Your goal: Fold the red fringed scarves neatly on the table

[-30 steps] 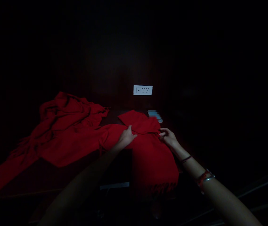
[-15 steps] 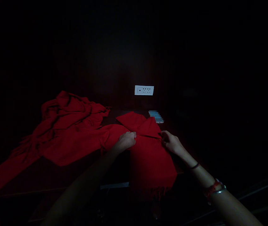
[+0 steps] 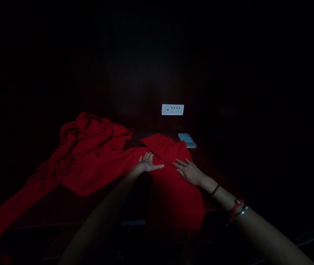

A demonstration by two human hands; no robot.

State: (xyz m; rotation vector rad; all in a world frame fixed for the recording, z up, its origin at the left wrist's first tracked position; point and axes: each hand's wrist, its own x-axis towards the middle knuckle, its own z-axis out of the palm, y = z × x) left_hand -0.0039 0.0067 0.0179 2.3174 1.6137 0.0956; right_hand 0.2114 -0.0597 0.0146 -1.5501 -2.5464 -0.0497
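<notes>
A red fringed scarf (image 3: 179, 195) lies on a dark tabletop, partly folded over at its far end, with its near end hanging past the front edge. Spread flat, my left hand (image 3: 147, 164) rests on the cloth at the left of the fold, thumb pointing right. My right hand (image 3: 188, 172) also lies flat with fingers apart, on the fold's right side. More red cloth (image 3: 90, 143) is bunched in a crumpled heap to the left, its fringe showing, and a strip runs down to the lower left. Whether heap and scarf are one piece I cannot tell.
A phone (image 3: 187, 140) with a blurred-out screen lies just behind the scarf on the right. A white socket panel (image 3: 172, 109) is set in the dark wall behind. The surroundings are very dim, and the table's front edge barely shows.
Both hands have gone from pinching the cloth to lying flat on it. My right hand has moved left, in from the scarf's right edge. The view has shifted slightly.
</notes>
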